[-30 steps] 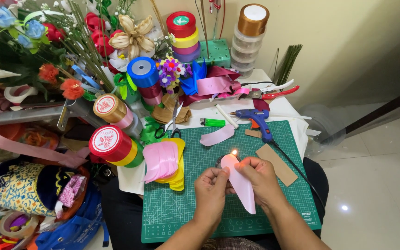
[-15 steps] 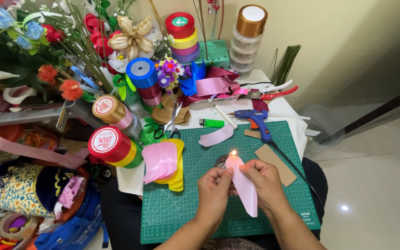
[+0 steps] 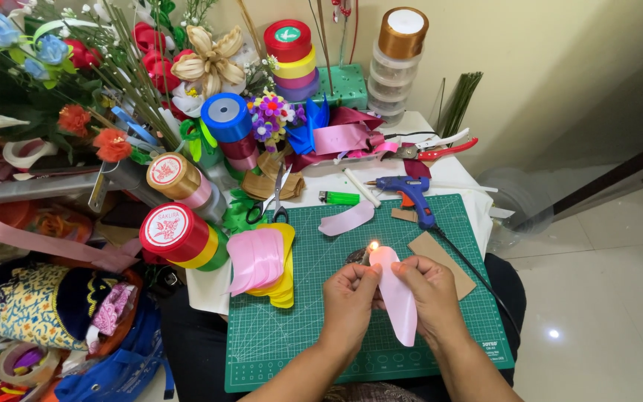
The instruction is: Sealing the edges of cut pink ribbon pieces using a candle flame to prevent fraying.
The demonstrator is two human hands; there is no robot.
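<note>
Both my hands hold a pink ribbon petal [image 3: 397,294] over the green cutting mat [image 3: 292,327]. My left hand [image 3: 350,298] pinches the petal's upper left edge, and my right hand [image 3: 433,292] grips its right side. A small candle flame [image 3: 373,246] burns right at the petal's top end; the candle below it is mostly hidden behind my fingers. The petal's pointed lower end hangs free between my wrists.
A stack of pink and yellow petals [image 3: 263,260] lies at the mat's left edge. Another pink petal [image 3: 347,219], a blue glue gun [image 3: 409,193], a green lighter [image 3: 340,198], scissors [image 3: 274,197], a brown card piece [image 3: 444,260] and ribbon spools [image 3: 176,232] surround the mat. Artificial flowers [image 3: 76,74] crowd the left.
My hands and the pink petal have shifted slightly to the right, keeping the petal's top end at the flame.
</note>
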